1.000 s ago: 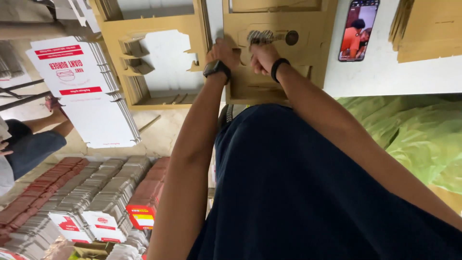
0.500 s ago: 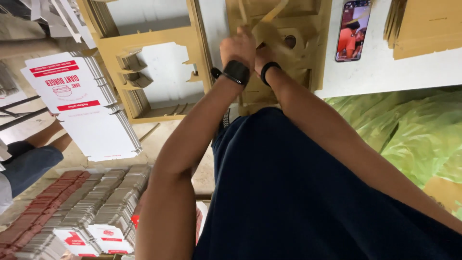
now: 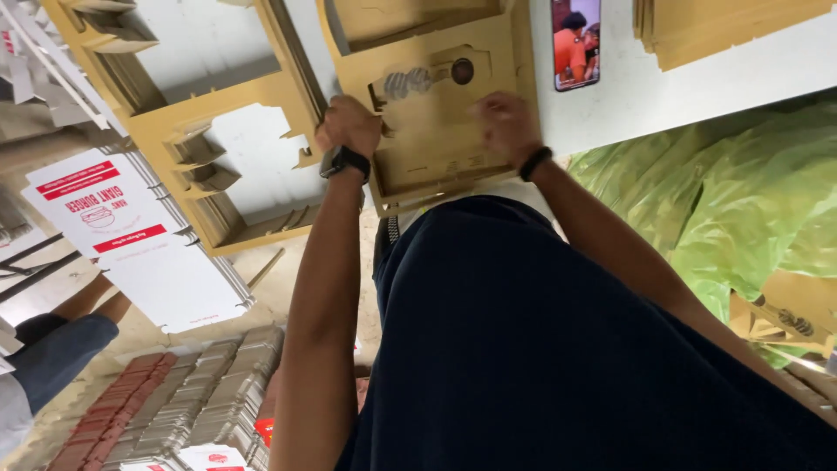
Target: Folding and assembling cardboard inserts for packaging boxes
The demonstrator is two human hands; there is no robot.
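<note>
**Trainee:** Where is the piece, and how are your hands set on it?

**Instructor:** You have the die-cut cardboard sheet lying flat on the white table, directly ahead of your body. Your left hand is closed into a fist over its left edge, beside the empty cardboard frame. Your right hand rests on the right part of the sheet with the fingers curled down; it is blurred, so you cannot tell whether it pinches the board or only presses it.

**Trainee:** How will the sheet handle?

**Instructor:** Judge it light and fairly stiff, but weak along the cut lines and at the narrow tabs. Expect it to crease or tear there if you twist it. Take hold on the broad solid margins, one hand per side, and keep clear of the round cut-out.

**Trainee:** What differs from half a second ago?

**Instructor:** Then the sheet was raised and partly folded between your hands, which were close together. Now it lies flat and your hands have spread to opposite sides. The phone has stayed to the right, and the printed white carton blanks remain to your left.
</note>
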